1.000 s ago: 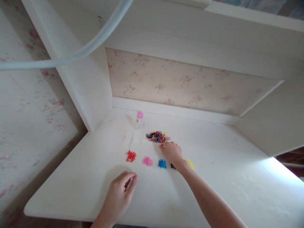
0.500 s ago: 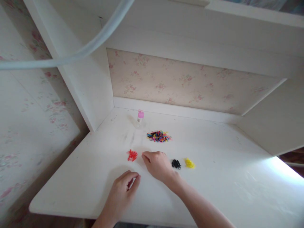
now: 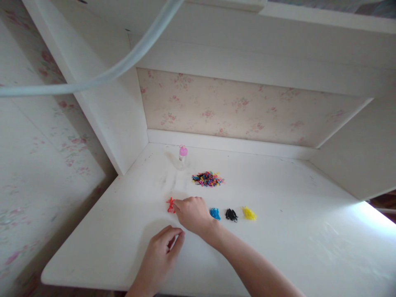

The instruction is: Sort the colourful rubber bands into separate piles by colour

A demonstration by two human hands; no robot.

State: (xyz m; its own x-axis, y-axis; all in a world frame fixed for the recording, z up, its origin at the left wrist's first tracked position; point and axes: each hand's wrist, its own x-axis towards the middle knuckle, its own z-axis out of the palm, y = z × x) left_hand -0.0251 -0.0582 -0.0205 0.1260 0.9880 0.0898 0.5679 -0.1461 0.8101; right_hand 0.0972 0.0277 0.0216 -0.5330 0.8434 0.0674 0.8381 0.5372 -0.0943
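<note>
I see right hand fingertips bunched against small pile of red rubber bands, left of centre on white desk surface; actual pinch, cannot tell. Bands likely light, soft, stretchy: pinch one loop at pile's rim. Left hand loosely curled, apparently empty, near front edge.

A small red heap of tiny elastic bands (loosely tangled, lying flat) is seen on the white desktop, at the left end of a row of colour-sorted heaps. Its right edge is touched and partly covered by the right hand.
</note>
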